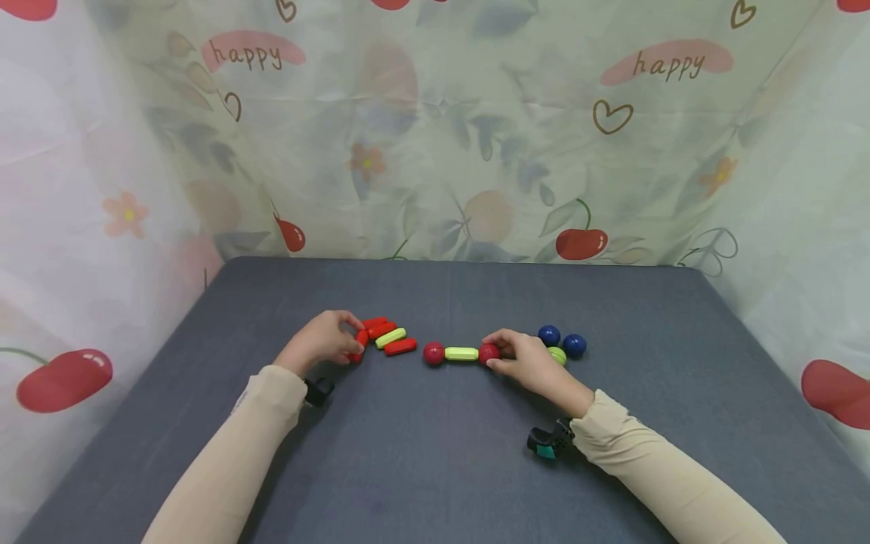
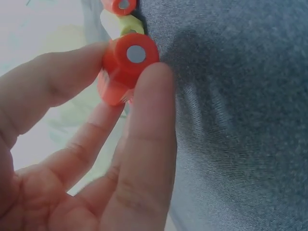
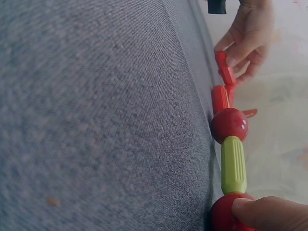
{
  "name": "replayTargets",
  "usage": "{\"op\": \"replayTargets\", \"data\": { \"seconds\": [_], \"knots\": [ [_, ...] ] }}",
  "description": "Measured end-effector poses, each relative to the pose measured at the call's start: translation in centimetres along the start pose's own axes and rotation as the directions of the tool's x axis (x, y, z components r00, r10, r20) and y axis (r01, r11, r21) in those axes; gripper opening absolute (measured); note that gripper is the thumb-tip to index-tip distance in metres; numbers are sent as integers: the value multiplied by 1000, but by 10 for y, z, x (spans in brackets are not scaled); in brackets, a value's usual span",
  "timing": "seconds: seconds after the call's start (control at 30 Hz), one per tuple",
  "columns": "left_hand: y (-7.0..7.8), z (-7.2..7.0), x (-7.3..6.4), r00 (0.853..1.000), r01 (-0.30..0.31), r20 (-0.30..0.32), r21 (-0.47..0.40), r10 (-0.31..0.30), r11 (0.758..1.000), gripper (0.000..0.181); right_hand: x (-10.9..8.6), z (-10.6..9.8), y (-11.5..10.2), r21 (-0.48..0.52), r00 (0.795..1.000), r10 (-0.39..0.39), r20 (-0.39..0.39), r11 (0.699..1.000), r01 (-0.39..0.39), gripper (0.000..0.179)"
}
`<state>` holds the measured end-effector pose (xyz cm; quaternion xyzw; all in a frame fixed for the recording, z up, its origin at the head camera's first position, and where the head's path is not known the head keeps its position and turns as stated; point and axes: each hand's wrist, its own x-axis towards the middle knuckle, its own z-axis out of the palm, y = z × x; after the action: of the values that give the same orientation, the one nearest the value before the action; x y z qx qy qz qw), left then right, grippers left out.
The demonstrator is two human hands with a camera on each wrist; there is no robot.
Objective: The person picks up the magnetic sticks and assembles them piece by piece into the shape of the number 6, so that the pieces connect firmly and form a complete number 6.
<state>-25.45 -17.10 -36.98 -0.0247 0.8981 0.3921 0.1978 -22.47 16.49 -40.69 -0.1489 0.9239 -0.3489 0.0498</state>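
Observation:
My left hand (image 1: 321, 341) pinches a red stick (image 2: 113, 79) between thumb and fingertips. A grey round disc shows in the stick's near end in the left wrist view. Beside that hand lie other red sticks (image 1: 400, 347) and one yellow-green stick (image 1: 390, 338). In the middle of the table, a second yellow-green stick (image 3: 233, 166) joins two red balls in a straight row. The left ball (image 1: 433, 353) is free of any hand. My right hand (image 1: 533, 366) grips the right ball (image 1: 488, 353) with thumb and fingers.
Two blue balls (image 1: 575, 346) and a green ball (image 1: 557, 355), partly hidden, lie just beyond my right hand. A dark grey cloth covers the table (image 1: 435, 468). Patterned curtains (image 1: 435, 151) hang behind it and along both sides.

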Motion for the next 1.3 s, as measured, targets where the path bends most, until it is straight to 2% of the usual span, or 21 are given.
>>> {"op": "replayTargets", "data": {
  "seconds": [0.17, 0.47, 0.77, 1.0, 1.3],
  "knots": [
    [0, 2, 1, 1000, -6, -1, -17, 6, 1000, 35, 1, 0, 1, 5, 1000, 3, 7, 1000, -3, 31],
    [0, 8, 2, 999, -33, 16, 34, 33, 999, 35, 2, 1, 0, 0, 1000, 18, 11, 1000, -18, 31],
    [3, 4, 0, 999, -41, 4, 10, 41, 999, 36, 1, 0, 0, -10, 1000, 4, 2, 1000, -4, 31],
    [23, 5, -15, 994, -105, -23, -14, 105, 994, 41, 2, -1, 1, -8, 1000, 8, 2, 1000, -8, 32],
    [47, 34, -34, 985, -156, -79, -32, 153, 987, 37, 2, -1, 1, -6, 1000, 9, 5, 1000, -9, 31]
  ]
}}
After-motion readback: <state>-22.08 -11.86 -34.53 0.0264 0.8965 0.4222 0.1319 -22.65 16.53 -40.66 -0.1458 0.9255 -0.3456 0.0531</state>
